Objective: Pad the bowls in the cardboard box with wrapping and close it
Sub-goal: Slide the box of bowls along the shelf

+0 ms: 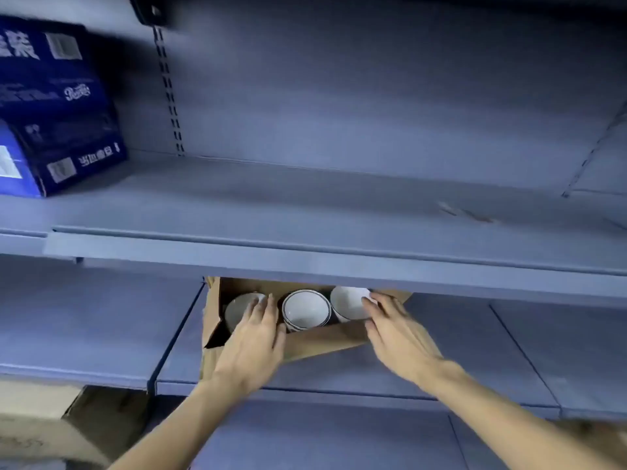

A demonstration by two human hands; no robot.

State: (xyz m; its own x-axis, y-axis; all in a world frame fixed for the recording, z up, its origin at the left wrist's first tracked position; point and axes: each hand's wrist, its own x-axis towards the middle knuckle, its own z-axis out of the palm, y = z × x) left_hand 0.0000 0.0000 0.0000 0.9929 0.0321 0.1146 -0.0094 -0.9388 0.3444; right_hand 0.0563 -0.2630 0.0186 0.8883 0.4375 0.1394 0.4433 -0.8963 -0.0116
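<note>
Cardboard box (pixel 325 339) with its flaps open sits on a lower blue metal shelf (pixel 458 351), partly tucked under the upper shelf (pixel 305 205), which hides its far edge. Its long axis runs left to right across the view, open top facing up. Inside stand three white bowls in a row along that axis: a left bowl (pixel 237 312), a middle bowl (pixel 305 310) with a dark rim line, mouth tilted toward the camera, and a right bowl (pixel 347 303). The person's left hand (pixel 252 344) lies flat and unclenched over the box's near wall, fingers extended onto the left bowl and gripping nothing. The right hand (pixel 397 334) is likewise spread, fingertips touching the right bowl's side, palm over the box's right near corner. A dark blue printed carton (pixel 57 106) rests on the upper shelf at far left. Another brown carton (pixel 44 432) shows at bottom left.
</note>
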